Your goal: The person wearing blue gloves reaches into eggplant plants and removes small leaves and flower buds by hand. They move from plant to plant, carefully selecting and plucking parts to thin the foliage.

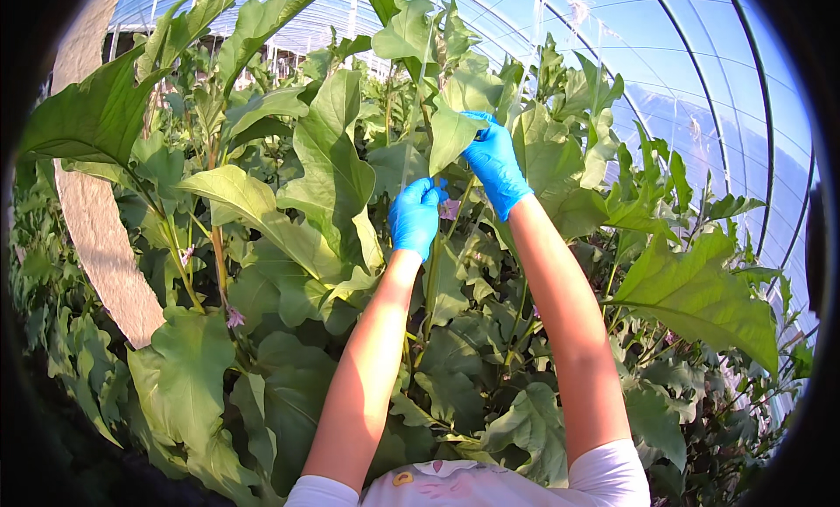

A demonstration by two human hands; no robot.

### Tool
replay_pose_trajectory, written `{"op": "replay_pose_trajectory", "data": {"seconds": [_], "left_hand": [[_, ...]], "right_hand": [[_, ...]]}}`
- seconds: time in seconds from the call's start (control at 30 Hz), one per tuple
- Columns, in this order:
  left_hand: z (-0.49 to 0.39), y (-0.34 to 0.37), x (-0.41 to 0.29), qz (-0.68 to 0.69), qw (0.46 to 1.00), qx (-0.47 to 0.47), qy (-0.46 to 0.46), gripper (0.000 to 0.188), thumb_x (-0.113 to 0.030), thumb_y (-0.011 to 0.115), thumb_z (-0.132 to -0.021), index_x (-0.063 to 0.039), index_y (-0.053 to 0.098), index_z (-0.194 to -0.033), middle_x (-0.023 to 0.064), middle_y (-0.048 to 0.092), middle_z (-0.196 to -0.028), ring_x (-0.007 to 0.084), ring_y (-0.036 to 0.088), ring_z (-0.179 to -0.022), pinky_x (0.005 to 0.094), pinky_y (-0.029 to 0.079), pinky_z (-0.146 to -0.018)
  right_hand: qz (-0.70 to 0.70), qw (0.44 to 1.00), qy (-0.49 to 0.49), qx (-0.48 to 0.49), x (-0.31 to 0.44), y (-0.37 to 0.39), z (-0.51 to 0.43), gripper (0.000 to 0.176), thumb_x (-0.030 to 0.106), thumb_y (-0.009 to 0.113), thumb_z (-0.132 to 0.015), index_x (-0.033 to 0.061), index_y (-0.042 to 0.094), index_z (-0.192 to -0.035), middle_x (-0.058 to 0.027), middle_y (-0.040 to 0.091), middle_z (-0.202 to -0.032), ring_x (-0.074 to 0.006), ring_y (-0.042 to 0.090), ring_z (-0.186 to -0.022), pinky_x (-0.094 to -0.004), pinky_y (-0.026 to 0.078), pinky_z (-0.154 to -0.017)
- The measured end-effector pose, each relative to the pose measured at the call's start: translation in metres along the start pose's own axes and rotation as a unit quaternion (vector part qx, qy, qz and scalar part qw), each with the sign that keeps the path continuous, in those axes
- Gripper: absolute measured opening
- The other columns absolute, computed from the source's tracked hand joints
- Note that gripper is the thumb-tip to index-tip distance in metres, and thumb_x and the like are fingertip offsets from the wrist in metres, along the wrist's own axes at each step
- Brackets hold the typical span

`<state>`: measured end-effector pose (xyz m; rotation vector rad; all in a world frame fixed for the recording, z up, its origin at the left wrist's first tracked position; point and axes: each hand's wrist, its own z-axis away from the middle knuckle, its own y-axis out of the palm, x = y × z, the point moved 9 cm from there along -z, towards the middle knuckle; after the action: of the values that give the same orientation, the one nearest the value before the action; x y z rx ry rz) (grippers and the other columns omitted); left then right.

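Observation:
My left hand (416, 217), in a blue glove, is raised among the leafy stems of an eggplant plant, its fingers curled close to a thin pale string (411, 139) that hangs from above. Higher and to the right, my right hand (492, 159), gloved in the same blue, is up beside a stem, and a broad green leaf (450, 134) covers part of its fingertips. Whether either hand grips the string or a stem cannot be made out. A purple flower (449, 209) shows between the two hands, near a green stem (431, 284).
Large eggplant leaves (699, 290) crowd in on both sides. A rough, pale post (108, 244) stands at the left. Metal hoops (764, 113) of a plastic-covered greenhouse curve overhead at the right, and more strings (538, 21) hang near the top.

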<state>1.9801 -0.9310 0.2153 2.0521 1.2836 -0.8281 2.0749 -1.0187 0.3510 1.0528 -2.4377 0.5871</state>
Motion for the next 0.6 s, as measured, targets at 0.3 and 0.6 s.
{"op": "replay_pose_trajectory", "data": {"seconds": [0.3,0.6], "left_hand": [[0.008,0.006,-0.007,-0.003,0.999,0.029,-0.018,0.022,-0.006,0.052,-0.093,0.001,0.063,-0.111,0.0053,0.067,-0.092,0.0109,0.058,-0.080,0.0262,0.047,-0.076],[0.014,0.006,-0.009,0.013,0.999,0.011,-0.037,0.024,-0.006,0.055,-0.092,0.003,0.061,-0.113,0.0073,0.067,-0.097,0.0135,0.061,-0.083,0.0280,0.049,-0.076]], "right_hand": [[0.193,0.934,-0.300,-0.013,0.024,0.016,0.016,0.044,-0.008,0.063,-0.075,0.0118,0.065,-0.115,-0.0148,0.059,-0.113,-0.0269,0.061,-0.092,-0.0323,0.051,-0.082],[0.384,0.876,-0.293,0.015,0.018,0.021,0.028,0.013,0.013,0.066,-0.077,0.0059,0.065,-0.088,-0.0153,0.060,-0.075,-0.0313,0.063,-0.069,-0.0387,0.051,-0.061]]}}
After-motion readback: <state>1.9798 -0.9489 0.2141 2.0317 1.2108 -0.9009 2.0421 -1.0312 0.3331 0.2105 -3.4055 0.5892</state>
